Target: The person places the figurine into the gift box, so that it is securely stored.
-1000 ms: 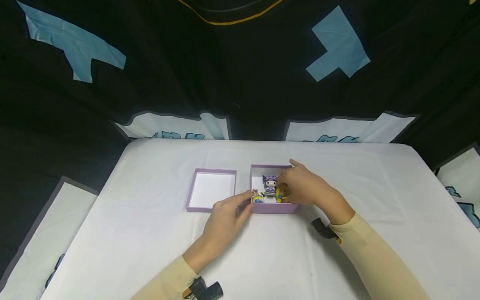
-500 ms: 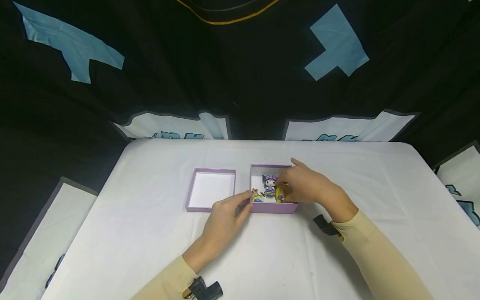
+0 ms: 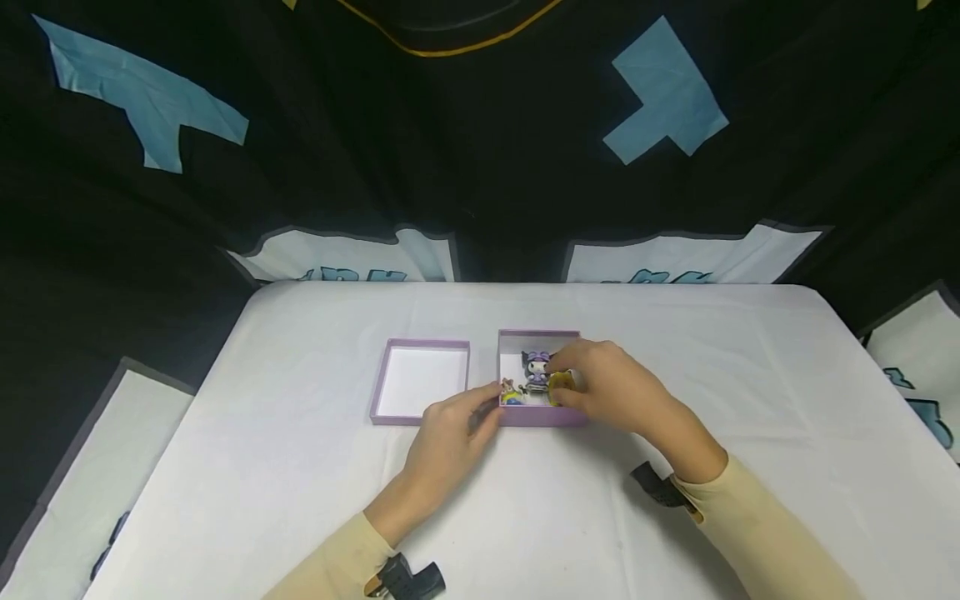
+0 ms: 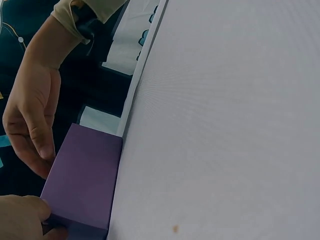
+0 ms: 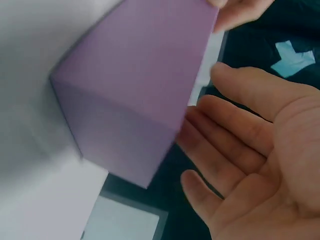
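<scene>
An open purple box (image 3: pixel 543 416) with a white inside stands at mid-table. Standing in it are a purple-and-black figurine (image 3: pixel 536 372) in the middle and a small colourful figurine (image 3: pixel 511 392) at the front left. A yellow figurine (image 3: pixel 559 383) at the front right is partly covered by my right hand (image 3: pixel 611 385). That hand's thumb and index finger spread around the yellow figurine, and its loosely bent fingers (image 5: pixel 220 135) reach past the rim in the right wrist view. My left hand (image 3: pixel 450 429) pinches the box's front left corner between thumb and fingers.
A shallow purple-edged lid (image 3: pixel 420 381), white inside, lies left of the box. The table (image 3: pixel 300 375) has a white cloth. Behind it hangs a black curtain (image 3: pixel 480 150) with blue patches. Black wrist cameras sit under both sleeves.
The right hand has loosened around the yellow figurine and shifted slightly back toward me, its raised finger lowering. More yellow shows between thumb and index finger. The left hand stays at the corner.
</scene>
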Demonstrator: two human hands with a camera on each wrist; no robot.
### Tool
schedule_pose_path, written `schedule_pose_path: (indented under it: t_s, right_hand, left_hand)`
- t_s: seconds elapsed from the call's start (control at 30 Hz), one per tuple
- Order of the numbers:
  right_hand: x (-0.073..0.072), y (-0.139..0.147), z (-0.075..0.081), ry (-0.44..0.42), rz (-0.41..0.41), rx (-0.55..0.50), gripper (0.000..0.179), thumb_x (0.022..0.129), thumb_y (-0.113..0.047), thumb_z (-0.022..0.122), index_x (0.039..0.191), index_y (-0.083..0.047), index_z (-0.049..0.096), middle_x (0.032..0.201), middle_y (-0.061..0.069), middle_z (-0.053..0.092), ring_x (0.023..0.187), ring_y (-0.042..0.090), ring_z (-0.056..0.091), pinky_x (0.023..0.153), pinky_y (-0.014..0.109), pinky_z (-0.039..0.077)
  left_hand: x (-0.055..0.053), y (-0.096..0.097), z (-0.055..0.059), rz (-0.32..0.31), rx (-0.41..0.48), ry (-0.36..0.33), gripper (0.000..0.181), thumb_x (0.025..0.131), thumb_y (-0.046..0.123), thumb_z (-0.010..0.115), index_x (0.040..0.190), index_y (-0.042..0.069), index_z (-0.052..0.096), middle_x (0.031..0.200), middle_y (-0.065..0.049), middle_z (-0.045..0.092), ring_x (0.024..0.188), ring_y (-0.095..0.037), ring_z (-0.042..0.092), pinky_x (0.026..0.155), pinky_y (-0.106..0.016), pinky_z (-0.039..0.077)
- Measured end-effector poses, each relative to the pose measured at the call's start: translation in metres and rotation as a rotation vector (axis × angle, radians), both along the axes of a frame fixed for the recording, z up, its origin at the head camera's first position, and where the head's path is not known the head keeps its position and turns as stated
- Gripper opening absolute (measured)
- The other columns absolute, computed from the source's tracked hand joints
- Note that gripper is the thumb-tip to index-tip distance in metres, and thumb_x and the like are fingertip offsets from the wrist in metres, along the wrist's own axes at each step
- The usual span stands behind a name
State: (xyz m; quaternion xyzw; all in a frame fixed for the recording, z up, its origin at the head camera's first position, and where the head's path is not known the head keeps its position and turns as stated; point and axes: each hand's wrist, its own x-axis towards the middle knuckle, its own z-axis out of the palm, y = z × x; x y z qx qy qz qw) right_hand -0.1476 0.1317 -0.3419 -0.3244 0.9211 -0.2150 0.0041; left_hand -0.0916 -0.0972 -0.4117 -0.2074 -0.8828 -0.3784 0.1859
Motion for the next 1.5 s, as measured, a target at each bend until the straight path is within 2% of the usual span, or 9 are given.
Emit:
schedule_pose_path:
  t_s: [0.33, 0.4, 0.47, 0.57, 0.63, 0.8, 1.07, 1.27, 1.5]
  right_hand:
    - [0.021, -0.032, -0.014, 0.101, 0.010, -0.139, 0.033, 0.081, -0.015, 0.077, 0.111, -0.004, 0.070, 0.111, 0.008, 0.069, 0.108, 0.024, 0.063, 0.095, 0.040, 0.052]
    - [0.026, -0.040, -0.016, 0.140, 0.013, -0.169, 0.035, 0.081, -0.014, 0.076, 0.113, -0.003, 0.069, 0.113, 0.009, 0.068, 0.110, 0.025, 0.062, 0.097, 0.040, 0.051]
    - [0.032, -0.048, -0.017, 0.178, 0.015, -0.193, 0.037, 0.080, -0.014, 0.075, 0.114, -0.002, 0.067, 0.115, 0.010, 0.068, 0.112, 0.026, 0.062, 0.100, 0.041, 0.049]
    - [0.040, -0.060, -0.019, 0.196, 0.020, -0.230, 0.040, 0.081, -0.015, 0.074, 0.117, -0.002, 0.066, 0.122, 0.010, 0.066, 0.117, 0.025, 0.060, 0.102, 0.040, 0.048]
    - [0.046, -0.068, -0.019, 0.181, 0.031, -0.249, 0.041, 0.081, -0.015, 0.074, 0.119, -0.002, 0.065, 0.126, 0.010, 0.063, 0.120, 0.025, 0.058, 0.101, 0.039, 0.048]
    - [0.060, -0.088, -0.021, 0.076, 0.095, -0.243, 0.049, 0.085, -0.019, 0.071, 0.130, -0.004, 0.059, 0.141, 0.007, 0.053, 0.130, 0.022, 0.049, 0.107, 0.036, 0.043]
    - [0.069, -0.112, -0.032, -0.203, 0.067, -0.256, 0.074, 0.086, -0.028, 0.068, 0.148, -0.003, 0.036, 0.157, 0.010, 0.030, 0.144, 0.021, 0.026, 0.116, 0.039, 0.027]
    - [0.067, -0.121, -0.039, -0.405, -0.063, -0.272, 0.088, 0.085, -0.034, 0.066, 0.153, 0.000, 0.021, 0.160, 0.017, 0.013, 0.147, 0.025, 0.014, 0.118, 0.044, 0.020]
    - [0.066, -0.128, -0.042, -0.562, -0.190, -0.324, 0.094, 0.087, -0.038, 0.064, 0.153, 0.005, 0.012, 0.158, 0.027, 0.003, 0.145, 0.034, 0.010, 0.117, 0.051, 0.019]
  left_hand:
    - [0.002, -0.005, -0.005, 0.002, -0.012, 0.003, 0.032, 0.087, 0.010, 0.074, 0.118, 0.005, 0.069, 0.115, -0.006, 0.070, 0.105, -0.017, 0.066, 0.092, -0.025, 0.052]
    - [0.003, -0.008, -0.004, 0.006, -0.016, 0.003, 0.033, 0.086, 0.008, 0.072, 0.118, 0.004, 0.068, 0.113, -0.008, 0.070, 0.083, -0.016, 0.071, 0.080, -0.023, 0.057]
    - [0.002, -0.011, -0.001, 0.031, -0.026, 0.015, 0.035, 0.085, 0.007, 0.070, 0.120, 0.003, 0.066, 0.112, -0.010, 0.071, 0.077, -0.016, 0.070, 0.077, -0.024, 0.058]
    - [0.000, -0.020, 0.004, 0.102, -0.019, 0.014, 0.041, 0.083, 0.005, 0.067, 0.124, 0.003, 0.063, 0.117, -0.011, 0.068, 0.084, -0.020, 0.069, 0.081, -0.031, 0.057]
    - [-0.002, -0.029, 0.009, 0.162, -0.006, -0.007, 0.045, 0.083, 0.007, 0.065, 0.128, 0.004, 0.061, 0.125, -0.011, 0.064, 0.113, -0.025, 0.061, 0.099, -0.039, 0.049]
    - [-0.008, -0.054, 0.020, 0.281, -0.019, -0.157, 0.052, 0.088, 0.018, 0.062, 0.137, 0.003, 0.051, 0.145, -0.015, 0.047, 0.134, -0.036, 0.037, 0.109, -0.054, 0.034]
    - [-0.018, -0.079, 0.016, 0.379, -0.137, -0.365, 0.066, 0.096, 0.033, 0.054, 0.142, -0.011, 0.036, 0.142, -0.030, 0.035, 0.128, -0.044, 0.029, 0.103, -0.057, 0.034]
    - [-0.022, -0.080, 0.010, 0.415, -0.194, -0.367, 0.066, 0.095, 0.033, 0.054, 0.130, -0.022, 0.042, 0.117, -0.032, 0.043, 0.108, -0.042, 0.039, 0.090, -0.054, 0.041]
    - [-0.022, -0.076, 0.010, 0.459, -0.246, -0.371, 0.058, 0.093, 0.034, 0.055, 0.109, -0.021, 0.055, 0.099, -0.025, 0.045, 0.086, -0.039, 0.047, 0.072, -0.048, 0.046]
